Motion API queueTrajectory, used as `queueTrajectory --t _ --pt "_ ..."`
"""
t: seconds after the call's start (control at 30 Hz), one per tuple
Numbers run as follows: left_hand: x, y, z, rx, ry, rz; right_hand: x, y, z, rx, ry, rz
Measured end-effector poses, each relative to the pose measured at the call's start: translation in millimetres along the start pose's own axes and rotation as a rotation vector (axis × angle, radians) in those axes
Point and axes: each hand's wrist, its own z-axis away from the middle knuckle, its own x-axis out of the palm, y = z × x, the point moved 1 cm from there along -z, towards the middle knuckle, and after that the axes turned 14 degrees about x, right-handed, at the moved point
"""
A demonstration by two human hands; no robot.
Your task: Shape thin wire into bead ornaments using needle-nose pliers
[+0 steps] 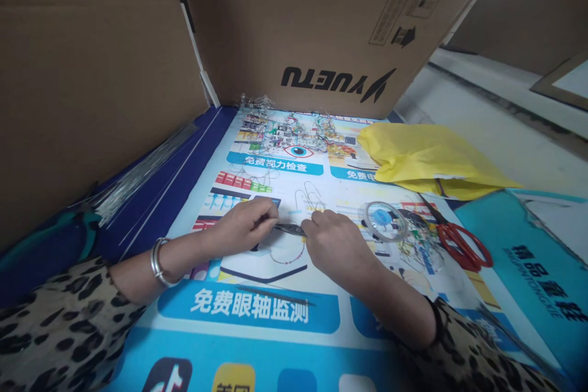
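Pliers [289,229], small with dark metal jaws, sit mid-frame between the hands, right hand [336,246] closed around their right end; left hand [257,225] has fingers curled in at the other end, can't tell what, if anything, it grips. Thin red-beaded strand [288,262] loops just below the pliers, center of frame. Right of center: clear ring-shaped roll [399,234], then red-handled metal scissors [452,236], with crumpled yellow plastic bag [420,156] above, upper right.
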Motion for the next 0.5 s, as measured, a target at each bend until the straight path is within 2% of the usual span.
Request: queueTrajectory --t 0.5 --pt "-0.2 0.6 -1.2 0.002 0.003 0.026 1.0 0.8 -0.7 -0.014 -0.010 -0.010"
